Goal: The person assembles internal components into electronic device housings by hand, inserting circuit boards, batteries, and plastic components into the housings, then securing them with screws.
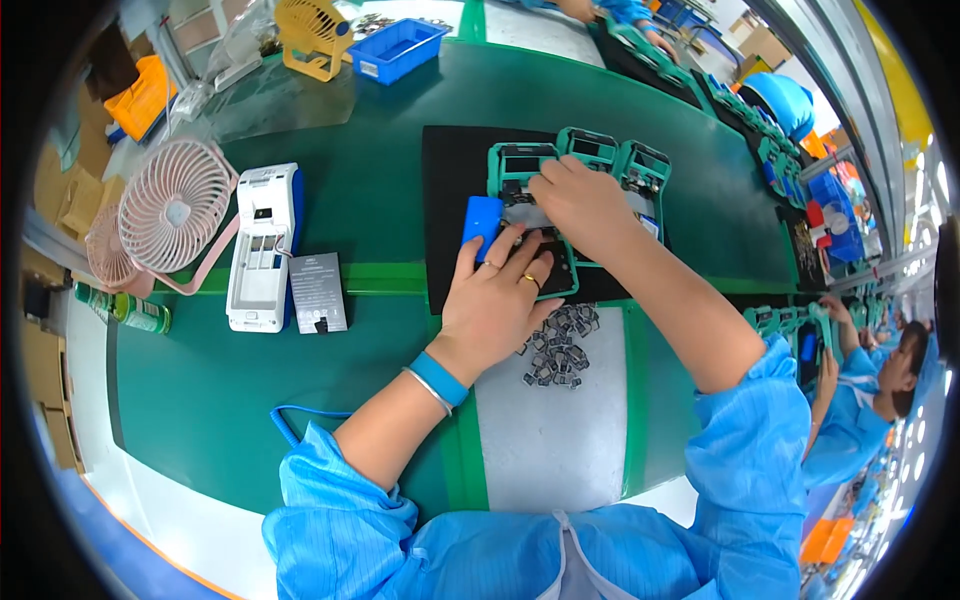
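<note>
A teal-edged device housing (520, 160) lies on a black mat (450, 160), with dark parts inside it. My left hand (495, 300) rests over its lower end, fingers spread, two of them ringed. The index fingertip is at the lower end of a blue block (483, 218) beside the housing. Over the housing's upper part, my right hand (585, 200) has its fingers pressed together; what they hold, if anything, is hidden. Two more teal housings (645, 165) (588, 148) stand close by, partly covered by my right hand. Small dark metallic parts (558, 350) lie in a pile below my left hand.
To the left lie a white handheld device (262, 260) with an open back and a grey battery (319, 292). Beyond them stands a pink fan (178, 210). A yellow fan (312, 35) and a blue bin (398, 52) are at the back. Co-workers (865, 400) sit at right.
</note>
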Motion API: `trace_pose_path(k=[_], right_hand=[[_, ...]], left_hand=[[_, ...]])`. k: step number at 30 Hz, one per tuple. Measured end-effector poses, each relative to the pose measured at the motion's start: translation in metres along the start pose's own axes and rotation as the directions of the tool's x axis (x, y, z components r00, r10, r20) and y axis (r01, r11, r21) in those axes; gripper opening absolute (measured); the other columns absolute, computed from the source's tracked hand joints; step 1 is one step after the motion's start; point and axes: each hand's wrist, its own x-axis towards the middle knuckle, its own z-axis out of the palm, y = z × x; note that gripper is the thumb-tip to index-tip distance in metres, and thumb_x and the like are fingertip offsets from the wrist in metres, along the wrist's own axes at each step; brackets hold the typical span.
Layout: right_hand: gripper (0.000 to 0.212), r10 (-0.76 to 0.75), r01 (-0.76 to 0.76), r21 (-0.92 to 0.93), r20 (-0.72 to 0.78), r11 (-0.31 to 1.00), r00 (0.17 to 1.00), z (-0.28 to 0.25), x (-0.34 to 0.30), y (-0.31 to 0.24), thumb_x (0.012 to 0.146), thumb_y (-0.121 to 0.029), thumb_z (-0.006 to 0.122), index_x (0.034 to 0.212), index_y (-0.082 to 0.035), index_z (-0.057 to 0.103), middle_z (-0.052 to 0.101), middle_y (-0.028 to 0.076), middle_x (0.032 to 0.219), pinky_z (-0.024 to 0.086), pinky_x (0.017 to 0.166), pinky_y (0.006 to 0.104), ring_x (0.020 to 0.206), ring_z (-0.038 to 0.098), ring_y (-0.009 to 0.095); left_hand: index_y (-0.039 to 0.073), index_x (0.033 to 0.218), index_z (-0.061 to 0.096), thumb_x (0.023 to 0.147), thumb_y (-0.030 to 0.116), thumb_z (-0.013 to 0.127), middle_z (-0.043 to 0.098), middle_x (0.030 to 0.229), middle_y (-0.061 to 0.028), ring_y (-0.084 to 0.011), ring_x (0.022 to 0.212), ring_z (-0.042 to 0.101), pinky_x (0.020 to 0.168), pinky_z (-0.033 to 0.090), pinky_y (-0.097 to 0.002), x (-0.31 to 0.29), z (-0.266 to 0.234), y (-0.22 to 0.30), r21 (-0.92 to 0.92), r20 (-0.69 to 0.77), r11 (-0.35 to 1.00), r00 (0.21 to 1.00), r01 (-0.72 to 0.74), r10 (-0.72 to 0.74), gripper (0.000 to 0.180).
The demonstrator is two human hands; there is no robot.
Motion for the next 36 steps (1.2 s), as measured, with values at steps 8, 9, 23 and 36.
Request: trace_pose_path(k=[8,9,23,36], right_hand=[[0.011,0.382,-0.376,0.464,0.087,0.802,0.92,-0.042,-0.069,-0.02,0.088,-0.017,0.067,0.089,-0.01,0.059,0.061,0.006,0.086,0.052,0.069,0.0413,0.088,0.063,0.028],[0.011,0.382,-0.369,0.536,0.092,0.759,0.92,-0.043,-0.091,-0.025,0.09,-0.018,0.066,0.09,-0.009,0.06,0.061,0.008,0.087,0.051,0.07,0.0427,0.087,0.062,0.03],[0.01,0.52,-0.499,0.506,0.113,0.703,0.847,-0.023,-0.167,-0.067,0.085,-0.015,0.069,0.087,-0.006,0.064,0.062,0.009,0.087,0.053,0.07,0.0398,0.084,0.064,0.03],[0.013,0.523,-0.514,0.641,0.198,0.571,0.829,-0.039,-0.183,-0.048,0.086,-0.016,0.067,0.082,-0.006,0.06,0.063,0.008,0.087,0.053,0.069,0.0408,0.083,0.064,0.031]], left_hand=[[0.008,0.131,0.06,0.085,0.039,0.07,0.059,0.132,-0.0074,-0.0238,0.132,0.043,0.101,0.033,-0.0474,0.007,-0.012,-0.013,0.084,0.012,0.996,1.0,-0.009,0.008,0.057],[0.008,0.132,0.061,0.085,0.039,0.07,0.059,0.132,-0.0074,-0.0244,0.132,0.043,0.105,0.032,-0.0498,0.008,-0.017,-0.019,0.115,0.029,0.993,0.999,-0.019,0.016,0.057],[0.007,0.134,0.057,0.085,0.028,0.072,0.052,0.137,-0.0227,-0.0386,0.126,0.051,0.107,0.037,-0.0492,0.068,0.005,0.025,-0.132,0.015,0.979,0.987,-0.156,0.159,0.055],[0.005,0.11,0.061,0.086,-0.001,0.055,0.063,0.102,-0.0189,-0.0311,0.093,0.065,0.081,0.051,-0.0388,0.104,0.048,0.022,-0.61,-0.12,0.784,0.964,0.116,-0.235,0.025]])
